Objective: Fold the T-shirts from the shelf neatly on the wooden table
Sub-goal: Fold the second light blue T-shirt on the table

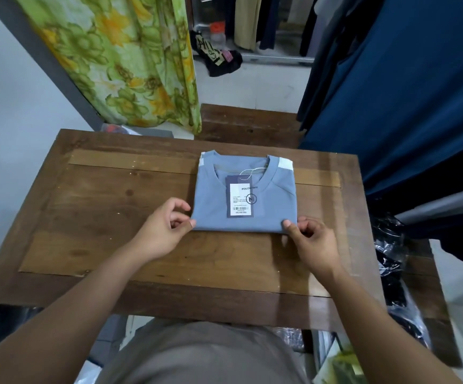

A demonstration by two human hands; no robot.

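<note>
Shirt (245, 195), folded, lies toward the bench's (100, 217) far edge; left hand (166, 228) and right hand (312, 242) pinch its near corners with curled fingers (180, 205).

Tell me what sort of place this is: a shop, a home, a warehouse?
Most likely a clothing shop's stock or back area. The folded T-shirt on the wooden table bears a barcoded price tag, dark garments hang in a row at right, and plastic-wrapped bundles lie beside the table.
</note>
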